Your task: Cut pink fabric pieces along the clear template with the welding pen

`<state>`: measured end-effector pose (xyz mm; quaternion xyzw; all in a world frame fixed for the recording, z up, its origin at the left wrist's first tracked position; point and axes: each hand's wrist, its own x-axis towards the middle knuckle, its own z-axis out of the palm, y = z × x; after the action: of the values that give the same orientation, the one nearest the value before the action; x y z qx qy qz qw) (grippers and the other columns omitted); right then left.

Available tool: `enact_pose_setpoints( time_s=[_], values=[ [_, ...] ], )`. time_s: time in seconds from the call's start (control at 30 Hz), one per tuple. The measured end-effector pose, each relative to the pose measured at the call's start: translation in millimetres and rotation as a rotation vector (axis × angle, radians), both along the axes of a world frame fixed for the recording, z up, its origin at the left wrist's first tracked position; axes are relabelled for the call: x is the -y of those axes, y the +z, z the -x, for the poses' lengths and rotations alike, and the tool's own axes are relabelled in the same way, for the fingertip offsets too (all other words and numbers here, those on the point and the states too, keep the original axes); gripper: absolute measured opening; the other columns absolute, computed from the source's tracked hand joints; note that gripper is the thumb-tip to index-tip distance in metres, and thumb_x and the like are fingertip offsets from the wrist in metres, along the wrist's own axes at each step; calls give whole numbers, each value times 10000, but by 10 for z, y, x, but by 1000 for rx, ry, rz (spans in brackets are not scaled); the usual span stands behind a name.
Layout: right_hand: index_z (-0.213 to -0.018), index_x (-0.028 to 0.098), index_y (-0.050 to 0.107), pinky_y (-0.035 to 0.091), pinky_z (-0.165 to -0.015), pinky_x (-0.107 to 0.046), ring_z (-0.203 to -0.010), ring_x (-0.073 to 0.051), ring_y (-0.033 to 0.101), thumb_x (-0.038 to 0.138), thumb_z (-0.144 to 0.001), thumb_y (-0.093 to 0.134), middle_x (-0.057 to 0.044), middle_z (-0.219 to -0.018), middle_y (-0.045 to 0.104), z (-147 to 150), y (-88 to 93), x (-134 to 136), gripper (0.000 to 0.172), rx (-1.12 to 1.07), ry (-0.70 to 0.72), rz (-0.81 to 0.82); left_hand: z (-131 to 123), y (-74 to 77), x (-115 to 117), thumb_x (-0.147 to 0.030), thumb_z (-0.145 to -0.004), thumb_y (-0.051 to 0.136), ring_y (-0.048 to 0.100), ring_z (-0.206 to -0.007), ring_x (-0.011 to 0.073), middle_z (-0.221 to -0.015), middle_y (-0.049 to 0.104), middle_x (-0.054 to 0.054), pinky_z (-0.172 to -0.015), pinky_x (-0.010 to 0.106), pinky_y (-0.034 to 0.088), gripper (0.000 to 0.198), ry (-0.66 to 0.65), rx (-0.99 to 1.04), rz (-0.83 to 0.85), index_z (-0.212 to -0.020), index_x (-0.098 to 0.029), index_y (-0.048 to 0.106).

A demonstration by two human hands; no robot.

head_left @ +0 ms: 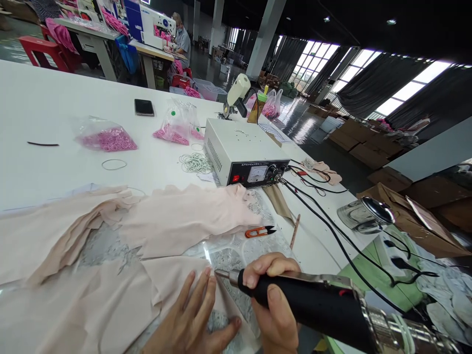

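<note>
My left hand (193, 307) lies flat with spread fingers on a pale pink piece of fabric (173, 280). My right hand (275, 300) is wrapped round a black ultrasonic handheld welder (309, 302), whose narrow metal tip touches or nearly touches the fabric beside my left fingertips. Another pale pink fabric piece (177, 211) is spread just beyond, and more layers lie to the left. Orange-handled thread snips (260, 231) rest on the mottled grey surface (236, 255) above my right hand.
A white control box (250, 147) with cables stands at the back of the white table (47, 108). Rubber bands (195, 162), bags of pink pieces (110, 139) and a phone (144, 107) lie left of it. A glass jar (363, 216) sits right. A person works at a sewing machine (157, 27) beyond.
</note>
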<state>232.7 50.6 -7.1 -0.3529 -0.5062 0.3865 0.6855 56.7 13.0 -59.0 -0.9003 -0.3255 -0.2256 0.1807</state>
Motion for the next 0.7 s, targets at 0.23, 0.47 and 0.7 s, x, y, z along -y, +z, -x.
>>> enact_pose_setpoints(
  time_s=[0.23,0.47,0.7],
  values=[
    [-869,228,589,500,-511,-265,-557,-106,560,387,-869,654,20,-784,525,-230,268,259,172,-205,-57,-10,231,297,-6,-452,-928,683,531,-1338,326,-1446,568,139,-1071,429,462,682,-55,-44,184,-1536,-312,408],
    [-951,251,616,494,-489,-299,-534,-123,567,404,-887,641,-10,-828,568,-246,79,500,168,-211,59,40,421,392,-552,-84,-989,383,657,-1117,228,-1256,679,108,-962,355,538,397,-15,95,450,-1267,-204,640],
    [-920,225,618,490,-537,-284,-555,-119,601,345,-870,652,6,-814,594,-239,7,185,135,-195,-102,-72,176,575,-922,-206,-921,706,668,-967,227,-1086,677,64,-852,405,572,126,-23,-125,724,-1038,-167,681]
  ],
)
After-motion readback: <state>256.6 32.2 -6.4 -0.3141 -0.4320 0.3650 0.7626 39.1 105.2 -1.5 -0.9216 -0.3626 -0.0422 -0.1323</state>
